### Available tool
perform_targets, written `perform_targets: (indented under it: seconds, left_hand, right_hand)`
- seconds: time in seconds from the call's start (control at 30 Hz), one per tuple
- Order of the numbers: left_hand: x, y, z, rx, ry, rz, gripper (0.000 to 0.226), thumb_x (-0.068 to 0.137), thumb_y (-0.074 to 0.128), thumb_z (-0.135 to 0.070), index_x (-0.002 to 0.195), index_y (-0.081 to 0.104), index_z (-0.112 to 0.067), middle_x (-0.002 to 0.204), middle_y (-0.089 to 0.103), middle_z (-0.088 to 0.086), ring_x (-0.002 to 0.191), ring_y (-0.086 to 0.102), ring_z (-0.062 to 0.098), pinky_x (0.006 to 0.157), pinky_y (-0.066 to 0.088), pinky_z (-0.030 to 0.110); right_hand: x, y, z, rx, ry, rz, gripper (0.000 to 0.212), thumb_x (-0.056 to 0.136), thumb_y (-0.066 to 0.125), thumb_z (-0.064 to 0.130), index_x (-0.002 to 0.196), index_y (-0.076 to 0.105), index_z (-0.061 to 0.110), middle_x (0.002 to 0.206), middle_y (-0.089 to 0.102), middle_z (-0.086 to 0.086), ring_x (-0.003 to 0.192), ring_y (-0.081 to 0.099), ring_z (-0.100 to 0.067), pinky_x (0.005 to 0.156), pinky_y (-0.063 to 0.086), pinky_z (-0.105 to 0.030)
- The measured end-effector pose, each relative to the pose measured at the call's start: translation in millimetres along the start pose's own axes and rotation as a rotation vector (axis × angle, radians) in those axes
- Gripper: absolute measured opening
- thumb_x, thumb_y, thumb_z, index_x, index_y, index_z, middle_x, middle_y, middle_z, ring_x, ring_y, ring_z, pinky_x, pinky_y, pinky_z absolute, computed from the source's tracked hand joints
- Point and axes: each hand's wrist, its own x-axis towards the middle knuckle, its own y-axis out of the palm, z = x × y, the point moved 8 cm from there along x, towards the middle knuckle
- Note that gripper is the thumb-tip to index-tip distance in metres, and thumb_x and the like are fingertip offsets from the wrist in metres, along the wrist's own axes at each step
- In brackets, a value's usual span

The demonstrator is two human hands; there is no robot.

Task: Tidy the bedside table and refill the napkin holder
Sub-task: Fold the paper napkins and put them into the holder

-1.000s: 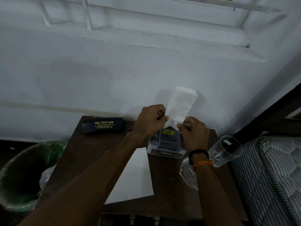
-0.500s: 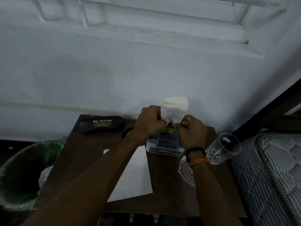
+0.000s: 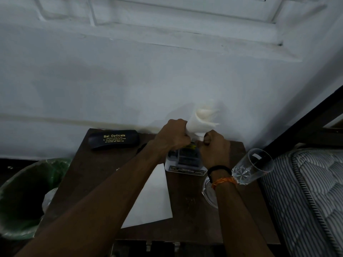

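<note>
Above the napkin holder [image 3: 185, 160] at the back of the bedside table [image 3: 187, 216], I see both hands clenched on a curled white napkin [image 3: 201, 121]: left hand [image 3: 173, 134] gripping its left side, right hand [image 3: 215, 145] pinching its lower end. Left of the holder lies a white sheet [image 3: 150, 197]; farther left, by the wall, a black spectacle case [image 3: 113, 139]. Right of the holder stands a clear glass [image 3: 253, 166]. A green bin [image 3: 24, 197] sits beyond the table's left edge.

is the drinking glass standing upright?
No, the glass lies tipped on its side at the table's right edge.
</note>
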Motion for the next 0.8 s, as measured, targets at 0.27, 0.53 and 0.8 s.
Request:
perform_targets:
  seconds: [0.27,0.53,0.8]
  left_hand:
    - [5.5,-3.5,8.8,0.014,-0.074,0.018,0.038,0.075,0.074,-0.018,0.104,0.060,0.003,0.093,0.063,0.013,0.088,0.064,0.029,0.062,0.043,0.027]
    - [8.3,-7.0,14.0,0.017,-0.132,0.048,0.049,0.076,0.075,-0.015,0.117,0.052,-0.004,0.110,0.061,0.011,0.089,0.058,0.022,0.070,0.050,0.030]
    - [12.8,-6.6,6.5,0.069,-0.111,0.083,0.045,0.075,0.074,-0.018,0.112,0.053,-0.004,0.100,0.057,0.006,0.086,0.056,0.021,0.068,0.049,0.031]
  right_hand:
    - [2.3,-1.7,-3.8,-0.077,-0.008,-0.054,0.029,0.081,0.074,0.024,0.070,0.048,0.018,0.061,0.049,0.005,0.060,0.051,-0.017,0.049,0.024,-0.018]
    - [7.2,4.1,-4.7,-0.081,0.002,0.005,0.029,0.077,0.077,0.029,0.068,0.058,0.010,0.068,0.058,-0.003,0.065,0.055,-0.021,0.049,0.024,-0.019]
    - [13.0,-7.5,-11.6,0.180,0.102,0.003,0.024,0.073,0.080,0.014,0.095,0.070,0.013,0.082,0.070,0.000,0.077,0.062,-0.014,0.077,0.052,-0.026]
